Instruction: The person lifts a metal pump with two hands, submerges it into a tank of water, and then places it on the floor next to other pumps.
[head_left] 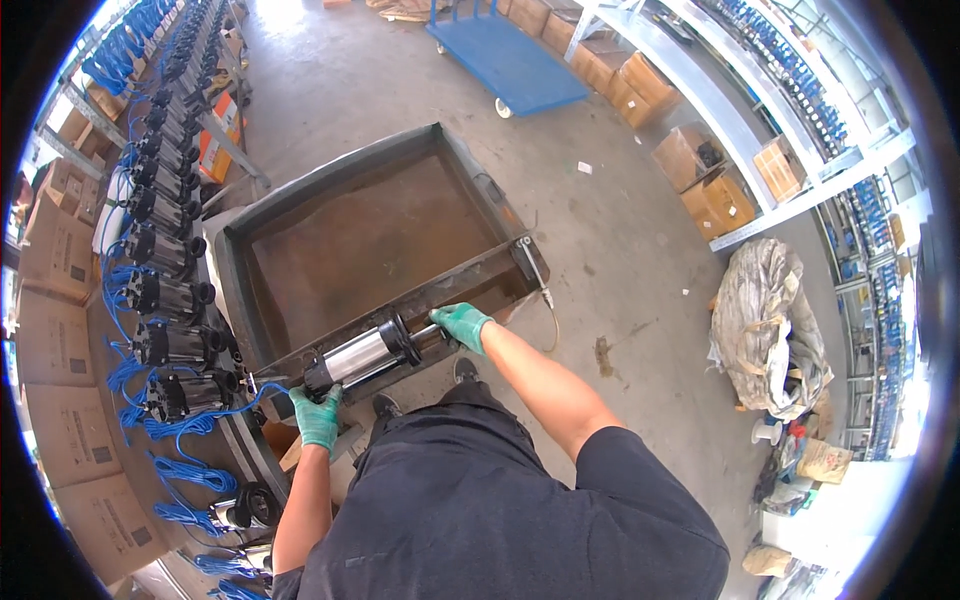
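A submersible pump [357, 357] with a shiny steel body and black ends lies slantwise over the near edge of a water-filled tank [482, 190]. My left hand [317, 420], in a green glove, grips its left end from below, near a blue cable [262, 393]. My right hand [462, 324], gloved alike, closes round the narrow dark fitting at its right end; the fingers are partly hidden there. A dark metal beam [415, 296] crosses the tank just beyond the pump. At the beam's right end is a metal lever [537, 268] with a thin hose.
Similar pumps [170, 295] with coiled blue cables line a bench on the left, beside stacked cartons [62, 340]. A blue platform trolley [510, 62] stands beyond the tank. On the right are shelving [770, 215], boxes [718, 205] and a large grey sack [768, 325].
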